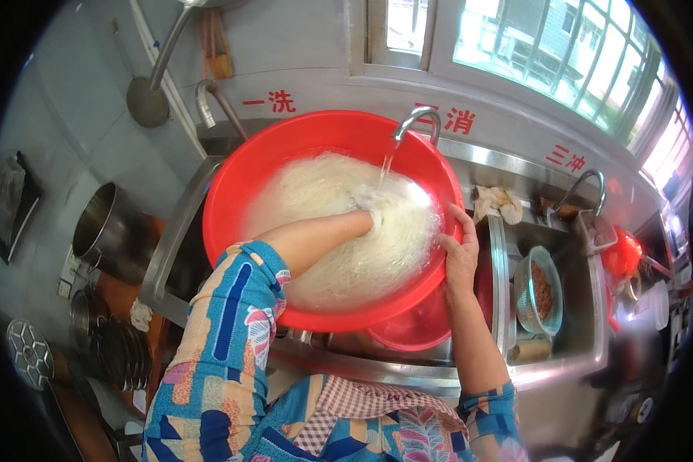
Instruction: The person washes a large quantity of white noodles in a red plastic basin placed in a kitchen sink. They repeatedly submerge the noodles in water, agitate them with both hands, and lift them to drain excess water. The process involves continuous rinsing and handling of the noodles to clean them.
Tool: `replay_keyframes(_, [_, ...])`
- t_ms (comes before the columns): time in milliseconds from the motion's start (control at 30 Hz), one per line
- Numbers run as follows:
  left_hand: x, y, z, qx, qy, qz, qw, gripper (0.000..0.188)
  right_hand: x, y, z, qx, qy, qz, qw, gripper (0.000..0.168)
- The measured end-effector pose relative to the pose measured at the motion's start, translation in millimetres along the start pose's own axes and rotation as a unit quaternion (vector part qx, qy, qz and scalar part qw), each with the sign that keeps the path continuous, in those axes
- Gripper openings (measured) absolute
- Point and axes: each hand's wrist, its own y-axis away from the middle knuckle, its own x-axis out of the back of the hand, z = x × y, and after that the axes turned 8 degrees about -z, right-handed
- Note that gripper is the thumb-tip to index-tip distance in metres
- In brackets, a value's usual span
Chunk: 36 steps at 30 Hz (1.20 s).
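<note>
A large red plastic basin rests across the steel sinks, tilted in view. Thin whitish strands, apparently rice noodles, fill it, soaking in water. From a curved chrome faucet, a stream of water runs into the basin. My left hand is plunged past the wrist into the strands, near where the stream lands; its fingers are hidden. With my right hand I grip the basin's right rim, thumb on the inner side. Beneath the basin shows a second, smaller red basin.
A pale green colander with brown food sits in the right sink. A crumpled cloth lies on the sink's back ledge. Another faucet rises behind the basin's left side. At left are a steel pot and several dark pans.
</note>
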Motion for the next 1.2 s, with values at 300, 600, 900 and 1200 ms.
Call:
replay_keyframes(300, [37,134,-65,-0.054,-0.082,-0.054,0.994,0.059,0,3,-17,-0.051,0.019,-0.018,0.998,0.056])
replay_keyframes(600, [62,199,-132,0.169,0.035,0.088,0.981,0.049,7,-1,-5,-0.047,0.05,-0.013,0.998,0.05])
replay_keyframes(900, [-82,86,-135,-0.103,-0.031,-0.11,0.988,0.072,5,2,-3,-0.044,0.087,-0.007,0.995,0.05])
replay_keyframes(1200, [-24,1,-55,0.032,-0.068,0.056,0.996,0.057,3,3,1,-0.044,0.077,0.005,0.996,0.05])
